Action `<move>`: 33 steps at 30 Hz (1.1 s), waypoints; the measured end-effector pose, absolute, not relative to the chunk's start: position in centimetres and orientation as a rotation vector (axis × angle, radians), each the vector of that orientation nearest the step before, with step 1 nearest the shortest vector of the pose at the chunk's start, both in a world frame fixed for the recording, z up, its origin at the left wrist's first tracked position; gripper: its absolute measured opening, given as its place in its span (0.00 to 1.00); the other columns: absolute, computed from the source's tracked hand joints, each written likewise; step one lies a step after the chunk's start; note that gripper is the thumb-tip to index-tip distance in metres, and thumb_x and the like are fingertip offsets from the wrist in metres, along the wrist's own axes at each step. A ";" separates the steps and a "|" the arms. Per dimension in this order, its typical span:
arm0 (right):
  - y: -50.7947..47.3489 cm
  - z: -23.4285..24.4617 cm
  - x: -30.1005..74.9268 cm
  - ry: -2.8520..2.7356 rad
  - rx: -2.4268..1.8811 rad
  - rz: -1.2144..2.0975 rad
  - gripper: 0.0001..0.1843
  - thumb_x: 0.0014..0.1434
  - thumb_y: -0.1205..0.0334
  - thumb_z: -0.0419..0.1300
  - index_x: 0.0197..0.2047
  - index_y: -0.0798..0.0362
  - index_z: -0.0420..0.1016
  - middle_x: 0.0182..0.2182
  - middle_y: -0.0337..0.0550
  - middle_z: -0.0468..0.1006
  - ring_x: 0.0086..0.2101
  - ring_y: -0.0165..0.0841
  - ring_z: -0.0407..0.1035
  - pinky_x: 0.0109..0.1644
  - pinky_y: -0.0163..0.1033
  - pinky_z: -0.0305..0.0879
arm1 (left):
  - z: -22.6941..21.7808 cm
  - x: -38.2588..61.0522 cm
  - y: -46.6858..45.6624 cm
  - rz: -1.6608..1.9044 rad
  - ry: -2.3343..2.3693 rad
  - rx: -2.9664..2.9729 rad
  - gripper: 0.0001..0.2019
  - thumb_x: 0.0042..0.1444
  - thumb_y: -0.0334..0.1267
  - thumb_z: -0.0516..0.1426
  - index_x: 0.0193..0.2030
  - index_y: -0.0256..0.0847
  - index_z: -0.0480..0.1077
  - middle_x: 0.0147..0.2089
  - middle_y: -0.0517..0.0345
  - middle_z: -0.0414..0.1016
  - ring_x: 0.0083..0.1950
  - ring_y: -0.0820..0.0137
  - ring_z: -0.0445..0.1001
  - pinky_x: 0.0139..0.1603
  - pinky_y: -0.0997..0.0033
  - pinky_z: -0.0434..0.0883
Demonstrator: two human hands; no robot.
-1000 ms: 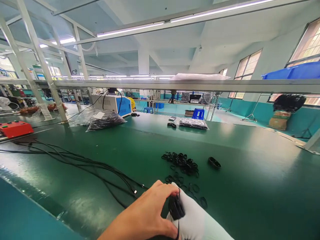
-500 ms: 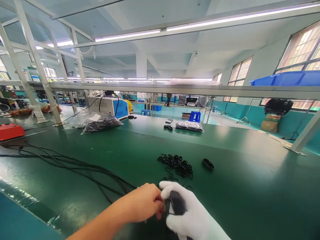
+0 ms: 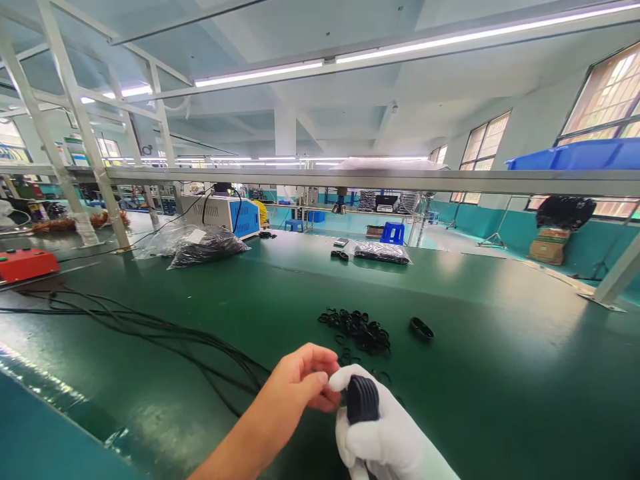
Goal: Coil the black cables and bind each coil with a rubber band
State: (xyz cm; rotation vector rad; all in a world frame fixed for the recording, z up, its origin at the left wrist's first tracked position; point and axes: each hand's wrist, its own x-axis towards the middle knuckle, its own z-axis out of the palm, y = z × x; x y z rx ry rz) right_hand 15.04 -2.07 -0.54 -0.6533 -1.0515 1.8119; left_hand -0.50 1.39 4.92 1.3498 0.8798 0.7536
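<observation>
My right hand (image 3: 387,427), in a white glove, is closed around a black ribbed piece (image 3: 363,400) with several parallel ridges. Its lower part is hidden by the gloved fingers, so its exact kind does not show. Bare, my left hand (image 3: 305,380) sits just left of the glove, its fingers curved and apart, with the thumb close to the gloved fingertips. I see nothing held in it. Just beyond both hands lies a loose pile of small black rings (image 3: 357,330), a few of them scattered nearer the glove. A larger black oval ring (image 3: 421,329) rests right of the pile.
Black cables (image 3: 175,337) run across the green table (image 3: 500,373) on the left. Farther back are a plastic bag of dark items (image 3: 210,247), a blue-and-white machine (image 3: 240,217) and a flat wrapped pack (image 3: 383,252). A red box (image 3: 27,265) stands far left.
My left hand has opened from a closed grip and turned, its fingers now apart. The black piece in my right hand has tilted, bringing its ridges into view.
</observation>
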 end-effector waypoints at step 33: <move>-1.5 -2.0 13.1 -0.595 -0.356 2.175 0.27 0.54 0.41 0.59 0.42 0.59 0.73 0.35 0.47 0.75 0.28 0.30 0.72 0.27 0.34 0.71 | 4.4 -2.5 4.7 0.582 0.657 1.800 0.16 0.49 0.43 0.57 0.44 0.43 0.75 0.42 0.58 0.71 0.41 0.68 0.69 0.41 0.71 0.66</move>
